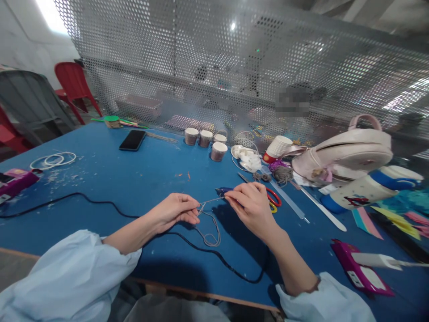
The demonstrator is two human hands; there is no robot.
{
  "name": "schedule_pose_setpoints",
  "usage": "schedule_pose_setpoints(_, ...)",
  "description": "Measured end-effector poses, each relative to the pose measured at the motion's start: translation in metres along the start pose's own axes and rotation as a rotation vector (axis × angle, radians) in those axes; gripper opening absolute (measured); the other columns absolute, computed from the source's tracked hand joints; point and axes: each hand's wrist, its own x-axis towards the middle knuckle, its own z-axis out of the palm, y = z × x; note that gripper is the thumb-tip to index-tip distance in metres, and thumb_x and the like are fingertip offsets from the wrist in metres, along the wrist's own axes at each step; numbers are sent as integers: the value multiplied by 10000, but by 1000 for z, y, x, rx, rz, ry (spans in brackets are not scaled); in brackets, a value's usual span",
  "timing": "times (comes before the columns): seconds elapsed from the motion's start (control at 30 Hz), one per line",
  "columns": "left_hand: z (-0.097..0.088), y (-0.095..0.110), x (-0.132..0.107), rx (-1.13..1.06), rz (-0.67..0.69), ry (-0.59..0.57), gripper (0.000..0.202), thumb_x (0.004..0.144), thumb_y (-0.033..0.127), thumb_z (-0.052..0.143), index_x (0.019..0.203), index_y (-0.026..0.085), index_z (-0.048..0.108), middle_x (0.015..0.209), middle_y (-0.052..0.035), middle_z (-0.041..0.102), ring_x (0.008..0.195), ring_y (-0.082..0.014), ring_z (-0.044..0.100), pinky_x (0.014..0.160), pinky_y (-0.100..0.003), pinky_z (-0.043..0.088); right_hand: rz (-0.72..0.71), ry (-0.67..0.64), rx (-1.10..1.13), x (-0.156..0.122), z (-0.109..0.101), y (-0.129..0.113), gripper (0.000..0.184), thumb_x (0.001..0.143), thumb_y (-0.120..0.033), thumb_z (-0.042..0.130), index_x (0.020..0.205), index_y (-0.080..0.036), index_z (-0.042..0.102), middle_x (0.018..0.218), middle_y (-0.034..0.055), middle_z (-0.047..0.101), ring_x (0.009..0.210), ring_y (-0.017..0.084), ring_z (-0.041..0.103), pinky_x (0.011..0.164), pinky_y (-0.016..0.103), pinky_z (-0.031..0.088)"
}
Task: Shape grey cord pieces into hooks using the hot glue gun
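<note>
My left hand [177, 209] pinches a thin grey cord [219, 235] between thumb and fingers, a little above the blue table. A short taut stretch of the cord runs across to my right hand [251, 205], whose fingertips grip it. Loose loops of the cord hang below my left fingertips, toward the tabletop. Behind my right hand lie scissors [274, 197] with red and yellow handles, partly hidden by that hand. A dark blue pen-like tool [223, 191] shows just beyond the right fingertips.
Several paper cups [219, 152] stand at the back, near a perforated metal screen [214, 67]. A phone [132, 140] lies back left. A black cable [214, 252] crosses the blue table [110, 179]. To the right are a pink bag [345, 147], a bottle [365, 190] and a purple device [360, 270].
</note>
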Motion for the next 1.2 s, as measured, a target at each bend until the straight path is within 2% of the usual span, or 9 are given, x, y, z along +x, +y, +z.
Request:
schedule_pose_setpoints(0.23, 3, 2, -3, 56, 29, 51, 167, 752, 212, 678, 691, 106, 565, 591, -44, 628, 512, -158, 672, 469, -189, 549, 8, 53, -79, 1, 6, -3, 81, 862, -216, 563, 886, -221, 640, 818, 23, 651, 740, 162, 545, 801, 374, 328)
schedule_pose_setpoints(0.4, 2, 5, -2, 77, 146, 158, 149, 770, 175, 649, 686, 119, 539, 580, -7, 595, 502, -154, 670, 458, -189, 542, 44, 229, -101, -2, -21, -6, 279, 821, -223, 607, 1099, -234, 578, 1111, 96, 613, 1011, 254, 540, 877, 423, 361)
schedule_pose_setpoints(0.57, -4, 8, 6, 58, 244, 302, 117, 801, 147, 601, 707, 119, 537, 584, -6, 589, 500, -156, 673, 471, -199, 546, 453, 597, 32, -22, -37, 34, 211, 851, -209, 498, 1028, -195, 611, 1026, 100, 622, 1003, 245, 562, 901, 427, 400)
schedule_pose_setpoints(0.63, -7, 8, 10, 51, 256, 346, 117, 810, 133, 582, 705, 118, 533, 571, -2, 582, 493, -153, 670, 472, -201, 547, 698, 356, 215, -29, -30, 54, 233, 829, -239, 471, 1003, -185, 615, 984, 86, 643, 925, 225, 594, 854, 404, 437)
schedule_pose_setpoints(0.7, -9, 8, 12, 50, 257, 372, 122, 817, 117, 564, 700, 115, 531, 559, -1, 577, 493, -153, 670, 471, -199, 545, 732, 75, 371, -34, -20, 67, 233, 744, -212, 510, 929, -169, 645, 891, 72, 687, 810, 212, 635, 759, 353, 487)
schedule_pose_setpoints(0.83, -10, 8, 13, 55, 255, 392, 125, 824, 106, 547, 700, 113, 527, 551, 1, 574, 494, -150, 669, 472, -195, 544, 659, -470, 548, -34, -5, 61, 362, 702, -198, 526, 1045, -196, 643, 989, 44, 693, 885, 213, 631, 781, 300, 479)
schedule_pose_setpoints(0.93, -10, 9, 13, 61, 251, 396, 121, 823, 109, 548, 703, 114, 528, 562, -2, 580, 497, -149, 670, 474, -197, 545, 643, -519, 513, -32, 5, 45, 314, 746, -329, 563, 1007, -182, 655, 926, 50, 695, 858, 237, 626, 762, 317, 473)
schedule_pose_setpoints(1.07, -9, 8, 14, 77, 247, 396, 124, 805, 130, 582, 694, 115, 529, 559, -4, 579, 495, -153, 669, 471, -204, 545, 705, -373, 443, -33, 24, 31, 282, 768, -398, 537, 855, -165, 668, 833, 68, 686, 832, 253, 620, 782, 362, 456)
schedule_pose_setpoints(1.2, -8, 5, 15, 103, 267, 401, 124, 796, 146, 592, 694, 117, 528, 559, 2, 576, 495, -150, 667, 486, -215, 553, 711, -325, 622, -34, 27, 15, 310, 792, -415, 506, 937, -170, 628, 858, 52, 676, 793, 210, 625, 740, 327, 481)
